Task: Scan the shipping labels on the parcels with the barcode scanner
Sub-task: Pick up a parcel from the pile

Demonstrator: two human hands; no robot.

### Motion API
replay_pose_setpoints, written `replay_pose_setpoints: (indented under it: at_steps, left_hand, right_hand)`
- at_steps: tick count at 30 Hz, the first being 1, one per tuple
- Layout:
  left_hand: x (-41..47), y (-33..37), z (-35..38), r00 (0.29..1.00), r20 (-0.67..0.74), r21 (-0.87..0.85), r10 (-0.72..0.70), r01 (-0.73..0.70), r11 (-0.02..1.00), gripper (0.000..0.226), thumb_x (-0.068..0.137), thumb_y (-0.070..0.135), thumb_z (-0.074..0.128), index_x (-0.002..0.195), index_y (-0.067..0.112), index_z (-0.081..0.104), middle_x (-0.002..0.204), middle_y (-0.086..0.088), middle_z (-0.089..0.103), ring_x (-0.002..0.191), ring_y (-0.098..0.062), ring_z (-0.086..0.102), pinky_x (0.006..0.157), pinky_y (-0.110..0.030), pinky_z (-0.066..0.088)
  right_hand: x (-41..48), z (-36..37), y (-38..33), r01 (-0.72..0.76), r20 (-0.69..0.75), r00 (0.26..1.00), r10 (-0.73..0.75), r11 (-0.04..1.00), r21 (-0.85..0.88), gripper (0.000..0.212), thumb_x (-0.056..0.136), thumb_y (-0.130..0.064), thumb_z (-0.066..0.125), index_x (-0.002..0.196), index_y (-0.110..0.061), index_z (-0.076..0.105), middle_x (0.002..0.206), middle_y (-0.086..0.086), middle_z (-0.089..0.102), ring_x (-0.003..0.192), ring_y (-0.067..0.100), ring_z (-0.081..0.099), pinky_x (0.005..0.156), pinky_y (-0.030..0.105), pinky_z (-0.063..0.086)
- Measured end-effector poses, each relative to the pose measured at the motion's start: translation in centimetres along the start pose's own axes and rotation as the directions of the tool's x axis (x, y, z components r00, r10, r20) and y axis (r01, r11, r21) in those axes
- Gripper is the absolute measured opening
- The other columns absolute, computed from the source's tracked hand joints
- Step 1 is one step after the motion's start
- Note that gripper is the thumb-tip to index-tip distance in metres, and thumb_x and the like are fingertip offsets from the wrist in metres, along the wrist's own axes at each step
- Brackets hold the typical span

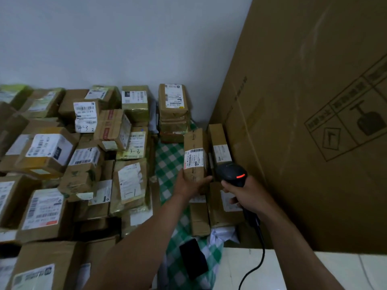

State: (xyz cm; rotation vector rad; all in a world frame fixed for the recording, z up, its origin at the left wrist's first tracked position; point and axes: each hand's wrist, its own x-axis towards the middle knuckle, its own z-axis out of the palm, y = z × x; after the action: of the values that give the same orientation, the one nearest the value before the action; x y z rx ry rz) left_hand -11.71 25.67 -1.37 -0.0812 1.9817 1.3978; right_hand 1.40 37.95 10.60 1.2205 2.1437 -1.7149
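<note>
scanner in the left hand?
No, the right hand grips the barcode scanner, while the left hand holds a labelled parcel.

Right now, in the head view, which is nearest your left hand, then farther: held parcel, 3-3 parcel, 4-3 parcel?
1. Held parcel, gripped in the left hand.
2. 3-3 parcel, to its left.
3. 4-3 parcel, far left, farther back.

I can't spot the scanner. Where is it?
Head view, right of centre: the scanner is gripped in the right hand, beside the parcel the left hand holds.
</note>
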Motion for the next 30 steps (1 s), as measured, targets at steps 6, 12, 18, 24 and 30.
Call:
replay_pose_setpoints:
  at_steps: [6, 12, 18, 24, 30]
  left_hand:
    - [0.2, -0.2, -0.8, 0.996, 0.048, -0.099, 0.069, -0.064, 0.993, 0.105, 0.064, 0.039, 0.097, 0.152, 0.027, 0.042, 0.145, -0.006, 0.056, 0.128, -0.026, 0.058, 0.099, -0.040, 0.057]
    - [-1.6, 3.0, -0.3, 0.941, 0.132, -0.143, 0.311, -0.292, 0.946, 0.069, 0.090, 0.033, 0.078, 0.139, 0.051, 0.033, 0.127, 0.013, 0.059, 0.111, 0.000, 0.058, 0.082, -0.010, 0.053]
    - [-1.0, 2.5, 1.9, 0.893, 0.259, -0.160, 0.369, -0.337, 0.928, 0.060, 0.089, 0.057, 0.073, 0.133, 0.073, 0.036, 0.141, 0.008, 0.063, 0.127, -0.012, 0.063, 0.107, -0.046, 0.053]
    - [0.2, -1.1, 0.5, 0.947, 0.077, -0.211, 0.311, -0.289, 0.934, 0.082, 0.086, 0.056, 0.076, 0.152, 0.055, 0.028, 0.143, 0.007, 0.061, 0.127, -0.016, 0.063, 0.099, -0.052, 0.057]
    - [2.4, -0.7, -1.1, 0.923, 0.210, -0.025, 0.322, -0.325, 0.945, 0.068, 0.098, 0.045, 0.065, 0.157, 0.033, 0.031, 0.142, 0.008, 0.058, 0.129, -0.009, 0.058, 0.103, -0.026, 0.052]
  right_hand:
    - [0.2, 0.0, 0.4, 0.021, -0.035, 0.999, -0.019, 0.998, 0.056, 0.016, 0.096, -0.031, 0.073, 0.108, -0.020, 0.069, 0.096, 0.003, 0.077, 0.067, 0.017, 0.071, 0.068, 0.037, 0.050]
    - [0.1, -0.3, 0.3, 0.102, -0.138, 0.986, -0.092, 0.992, 0.068, 0.017, 0.095, -0.032, 0.074, 0.105, -0.020, 0.072, 0.092, 0.004, 0.079, 0.063, 0.010, 0.071, 0.066, 0.034, 0.055]
    - [-0.2, -0.5, 0.4, 0.139, -0.206, 0.971, -0.119, 0.986, 0.088, 0.018, 0.094, -0.032, 0.075, 0.105, -0.018, 0.073, 0.083, 0.004, 0.077, 0.058, 0.007, 0.068, 0.061, 0.032, 0.054]
    - [0.3, -0.6, 0.6, 0.115, -0.155, 0.983, -0.102, 0.990, 0.079, 0.021, 0.094, -0.036, 0.074, 0.108, -0.019, 0.074, 0.090, 0.004, 0.079, 0.065, 0.010, 0.072, 0.067, 0.036, 0.056]
    - [0.5, 0.7, 0.1, 0.112, -0.090, 0.990, -0.106, 0.992, 0.061, 0.021, 0.097, -0.031, 0.071, 0.114, -0.019, 0.067, 0.099, 0.008, 0.076, 0.068, 0.010, 0.069, 0.066, 0.028, 0.053]
